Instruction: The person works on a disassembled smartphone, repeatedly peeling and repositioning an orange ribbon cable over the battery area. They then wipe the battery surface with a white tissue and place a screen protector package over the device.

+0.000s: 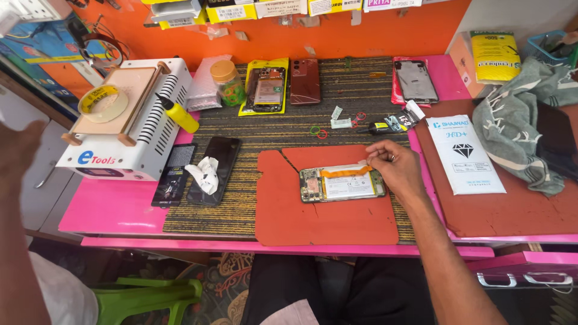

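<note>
Left hand (21,144): at the far left edge of the frame I see it raised and blurred, holding nothing, well apart from the bench; I cannot tell how its fingers are set.
White machine (123,120): upper left, with a roll of tape (103,103) lying on its top plate.
Yellow bottle (179,114): just right of the machine, tilted.
Black phone (214,170): left of centre, face up, a crumpled white tissue (205,173) on it.
Red mat (325,198): centre, on the striped cloth.
Opened phone (341,183): on the mat, lying flat, insides showing, an orange strip (346,171) across its top.
Right hand (394,171): I see fingertips pinched together at the strip's right end, touching the phone's upper right corner.
White packet (465,153): right, on a brown board.
Grey cloth (521,123): far right.
</note>
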